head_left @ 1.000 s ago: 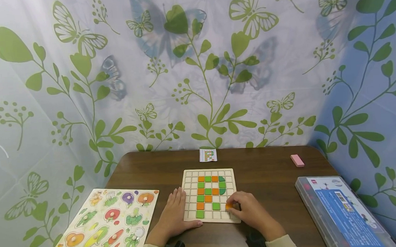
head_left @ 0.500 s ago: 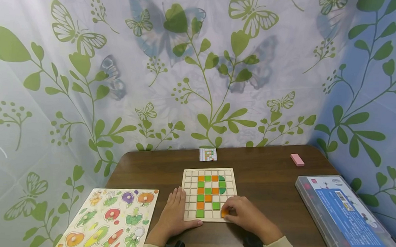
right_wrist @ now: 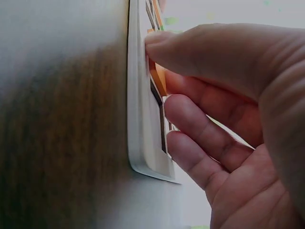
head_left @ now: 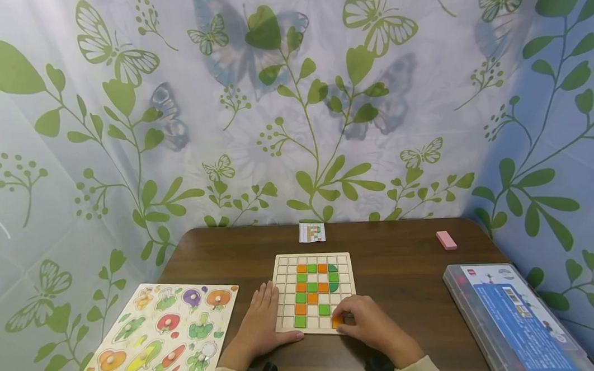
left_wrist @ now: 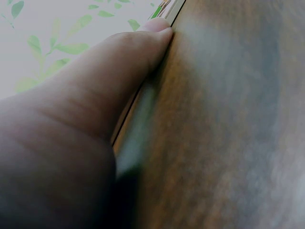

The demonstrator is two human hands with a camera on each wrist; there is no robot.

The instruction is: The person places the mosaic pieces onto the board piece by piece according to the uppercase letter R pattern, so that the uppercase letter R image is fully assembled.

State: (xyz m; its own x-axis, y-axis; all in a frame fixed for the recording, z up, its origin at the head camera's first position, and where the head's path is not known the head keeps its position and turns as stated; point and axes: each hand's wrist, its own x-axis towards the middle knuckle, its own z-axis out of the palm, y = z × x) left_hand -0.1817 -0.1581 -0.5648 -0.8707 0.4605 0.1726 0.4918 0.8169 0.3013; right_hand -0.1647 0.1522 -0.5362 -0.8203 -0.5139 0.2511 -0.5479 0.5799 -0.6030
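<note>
A wooden grid board (head_left: 285, 298) lies on the table with green, orange and dark green rounded tiles forming a letter-like pattern. My right hand (head_left: 368, 322) is over its lower right part. The thumb and index finger pinch an orange square tile (head_left: 337, 322) at a cell in the bottom row; the right wrist view shows this orange tile (right_wrist: 158, 78) slightly tilted by the thumb. My left hand (head_left: 257, 321) lies flat with straight fingers along the board's left edge. Its thumb (left_wrist: 138, 50) reaches along the near edge.
A small pattern card (head_left: 312, 233) lies behind the board. To the left is a vegetable peg puzzle (head_left: 149, 339). A pink block (head_left: 446, 240) and a clear plastic case (head_left: 515, 314) are on the right. A patterned curtain (head_left: 294, 124) hangs behind the table (head_left: 391, 248).
My right hand has moved the orange tile slightly left and nearer, from the board's right side to the bottom row, then kept nearly still. The left hand stays put.
</note>
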